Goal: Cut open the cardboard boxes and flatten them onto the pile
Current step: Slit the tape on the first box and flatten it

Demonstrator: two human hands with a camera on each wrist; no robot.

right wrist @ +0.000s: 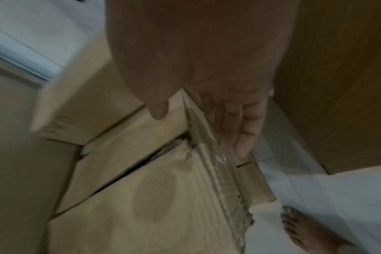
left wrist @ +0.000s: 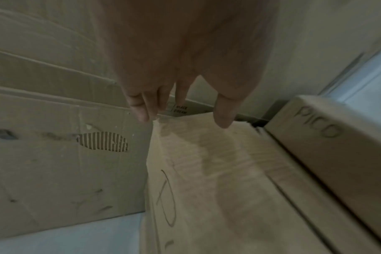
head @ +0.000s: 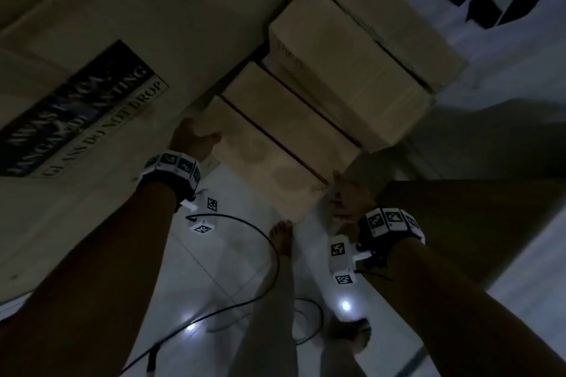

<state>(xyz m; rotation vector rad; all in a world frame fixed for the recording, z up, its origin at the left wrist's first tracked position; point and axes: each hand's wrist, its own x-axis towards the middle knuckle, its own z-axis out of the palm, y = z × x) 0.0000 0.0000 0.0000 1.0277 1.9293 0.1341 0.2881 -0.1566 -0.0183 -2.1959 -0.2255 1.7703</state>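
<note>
- Two hands hold the nearest cardboard box (head: pixel 269 162) at the middle of the head view; it lies on the tiled floor (head: pixel 232 254), its long axis running from left of centre down toward lower right, with a dark flap seam along that same line
- The left hand (head: pixel 191 139) sits at the box's upper-left corner; in the left wrist view its fingers (left wrist: pixel 141 110) point down at that corner with the thumb spread apart, a wide grip, and whether the tips press the cardboard is hard to make out
- The right hand (head: pixel 349 193) is on the box's lower-right end; the right wrist view shows its fingers (right wrist: pixel 244 137) laid nearly straight along a torn edge covered in clear tape (right wrist: pixel 220 173), thumb apart above the top face, a loose wide grip
- Further boxes (head: pixel 352 49) are stacked behind it, stepping toward the upper right of the head view; one bears handwritten letters
- A large flat cardboard sheet (head: pixel 92 55) with a dark printed label (head: pixel 79 113) fills the upper left, its edges cut off by the frame
- The scene is dim and blurred; a bare foot (head: pixel 281 239) stands just below the box, and a black cable (head: pixel 245 254) loops across the floor
</note>
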